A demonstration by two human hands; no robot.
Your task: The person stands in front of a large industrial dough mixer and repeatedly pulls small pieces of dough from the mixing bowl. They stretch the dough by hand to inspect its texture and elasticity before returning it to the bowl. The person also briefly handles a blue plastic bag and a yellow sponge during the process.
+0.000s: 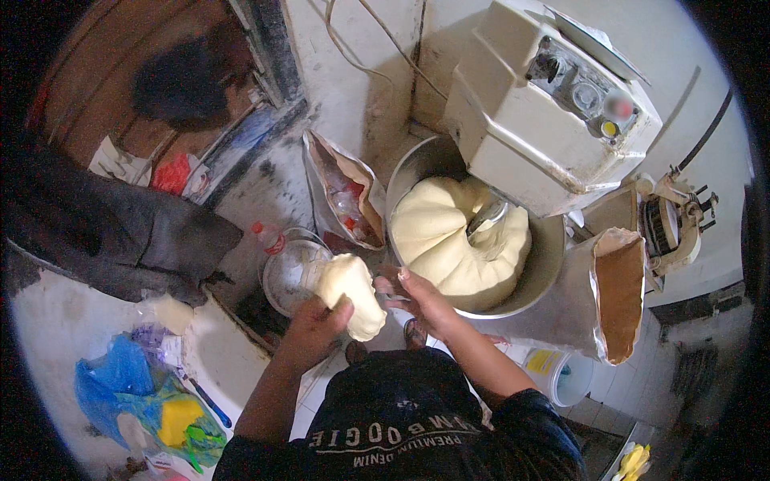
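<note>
A thick, pale yellow lump of dough is in my left hand, the thumb pressing on its near face. My right hand is just right of the lump, fingers apart and holding nothing; a small gap seems to lie between them. Beyond my right hand stands a round metal mixer bowl. A large mass of dough fills much of it, folded around a metal mixing tool. The white mixer head, with knobs and buttons, overhangs the bowl's far side.
Left of the bowl are an opened paper sack with plastic bottles inside and a metal pot. Another open sack and a white bucket stand to the right. Colourful plastic bags and a knife lie at the lower left.
</note>
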